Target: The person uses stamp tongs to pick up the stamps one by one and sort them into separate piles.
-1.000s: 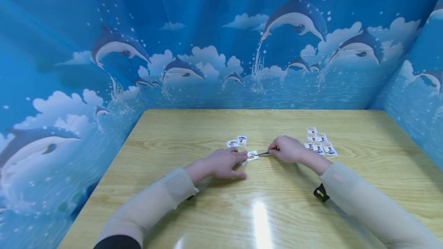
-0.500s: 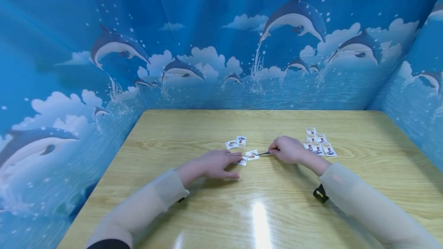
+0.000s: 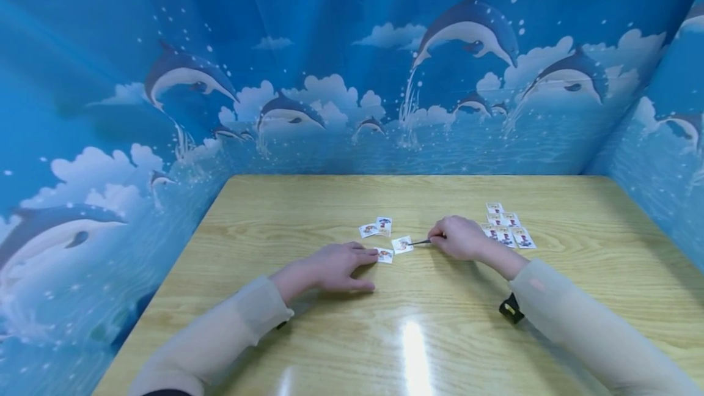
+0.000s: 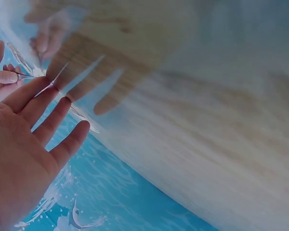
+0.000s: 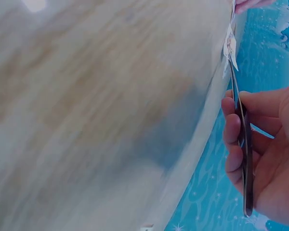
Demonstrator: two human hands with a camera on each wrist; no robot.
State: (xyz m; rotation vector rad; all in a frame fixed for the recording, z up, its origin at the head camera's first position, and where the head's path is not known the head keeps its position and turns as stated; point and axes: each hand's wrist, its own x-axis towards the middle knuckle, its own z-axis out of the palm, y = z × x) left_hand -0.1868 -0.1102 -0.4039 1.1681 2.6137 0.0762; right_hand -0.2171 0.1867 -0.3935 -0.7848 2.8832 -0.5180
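My right hand (image 3: pixel 461 238) holds dark metal tweezers (image 5: pixel 246 159) between thumb and fingers. Their tips meet the edge of a small white picture card (image 3: pixel 403 244), which looks tilted up in the right wrist view. Just left of it, my left hand (image 3: pixel 342 269) lies with fingers stretched out, fingertips on another picture card (image 3: pixel 385 255) flat on the table. Part of that card is hidden under the fingers. In the left wrist view, the palm and straight fingers (image 4: pixel 47 126) show, with the other hand beyond.
Two more cards (image 3: pixel 368 230) lie touching or overlapping just behind the left hand. Farther right, several cards (image 3: pixel 505 235) form a cluster, partly behind the right hand. The wood-grain table (image 3: pixel 308 200) ends at a blue dolphin backdrop (image 3: pixel 330 66). A black object (image 3: pixel 511 309) sits under the right sleeve.
My left hand has drawn back to the left and slightly nearer, uncovering more of the card beneath it. The tweezers and their card have shifted only slightly.
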